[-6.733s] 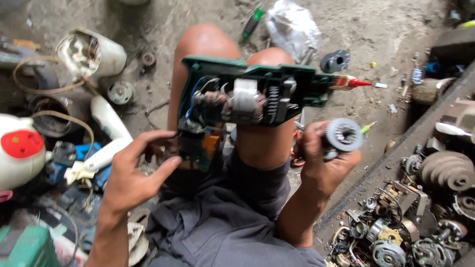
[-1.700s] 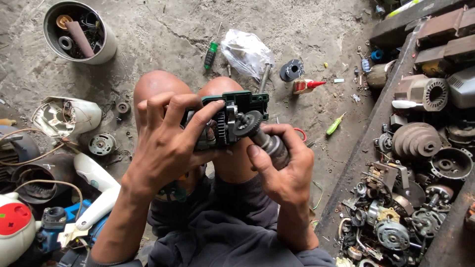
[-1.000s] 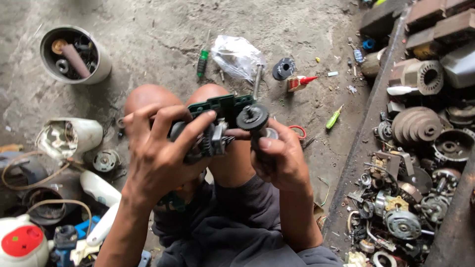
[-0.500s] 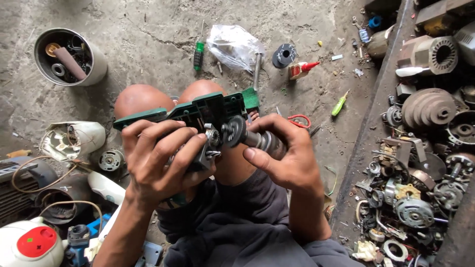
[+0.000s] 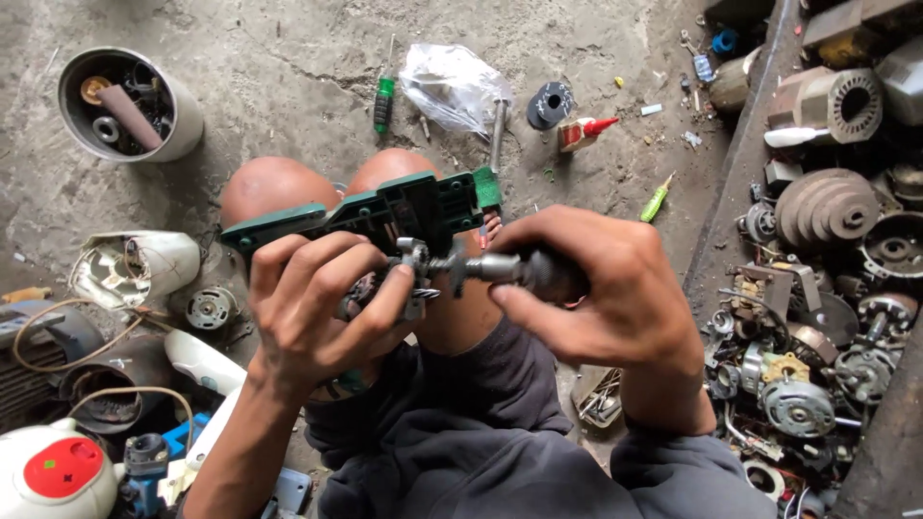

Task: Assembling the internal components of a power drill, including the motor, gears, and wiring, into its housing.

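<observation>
I sit on the floor with my knees up, holding a green power-tool housing (image 5: 404,210) over my lap. My left hand (image 5: 322,308) grips the housing from below, fingers wrapped around its open inner parts. My right hand (image 5: 596,288) is closed around a dark motor armature (image 5: 500,267), whose metal shaft and small gear point left into the housing. The armature's body is mostly hidden inside my right fist.
A white can of parts (image 5: 130,104) stands at the upper left. A green screwdriver (image 5: 384,102), a plastic bag (image 5: 454,85), a black ring (image 5: 551,102) and a glue tube (image 5: 582,132) lie ahead. Motor parts and pulleys (image 5: 827,207) crowd the right; appliance shells (image 5: 135,269) the left.
The housing has tilted flatter and turned edge-on. My right hand has drawn the armature out to the right, so its shaft now shows between my hands. My view has shifted slightly.
</observation>
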